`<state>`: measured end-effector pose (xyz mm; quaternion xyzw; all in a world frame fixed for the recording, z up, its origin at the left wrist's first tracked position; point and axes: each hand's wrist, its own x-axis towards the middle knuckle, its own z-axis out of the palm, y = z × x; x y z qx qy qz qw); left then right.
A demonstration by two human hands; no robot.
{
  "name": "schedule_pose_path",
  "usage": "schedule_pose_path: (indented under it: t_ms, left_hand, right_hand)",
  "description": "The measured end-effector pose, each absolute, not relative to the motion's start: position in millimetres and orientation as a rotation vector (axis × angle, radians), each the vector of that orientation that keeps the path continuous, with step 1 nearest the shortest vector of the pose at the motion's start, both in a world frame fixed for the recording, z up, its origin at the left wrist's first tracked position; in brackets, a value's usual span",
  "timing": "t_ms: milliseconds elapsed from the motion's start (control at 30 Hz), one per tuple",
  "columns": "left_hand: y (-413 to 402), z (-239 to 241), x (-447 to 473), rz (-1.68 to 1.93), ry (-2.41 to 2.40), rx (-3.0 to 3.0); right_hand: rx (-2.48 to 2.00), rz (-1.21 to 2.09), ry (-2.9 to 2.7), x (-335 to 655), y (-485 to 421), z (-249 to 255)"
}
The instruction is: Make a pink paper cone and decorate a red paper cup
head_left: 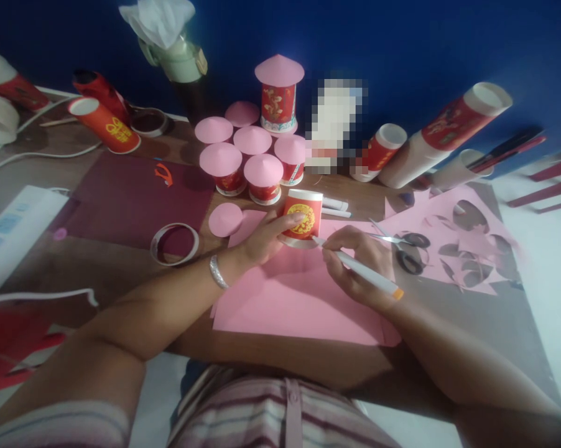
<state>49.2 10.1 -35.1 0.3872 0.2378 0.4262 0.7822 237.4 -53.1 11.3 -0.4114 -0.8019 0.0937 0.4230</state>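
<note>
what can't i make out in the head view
Head view: far side of the held red tube, turned away from the camera.
Head view: whether the white tool touches it; tip too small and blurred.
Head view: what the pale object is; pixelated.
Head view: rest of the red thing lower left; cut off by the edge.

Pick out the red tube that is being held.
The short red tube with the round yellow emblem, in the left hand; the other red tubes are not held.
</note>
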Motion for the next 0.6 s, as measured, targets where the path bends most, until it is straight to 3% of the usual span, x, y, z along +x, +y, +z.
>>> schedule_pose_path:
  t_ms: [600]
  left_hand:
    - [8.7, -35.3, 48.8, 0.908, 0.521, 0.813]
  right_hand:
    - [-1.081, 0.195, -2.0, 239.3, -52.6, 7.6]
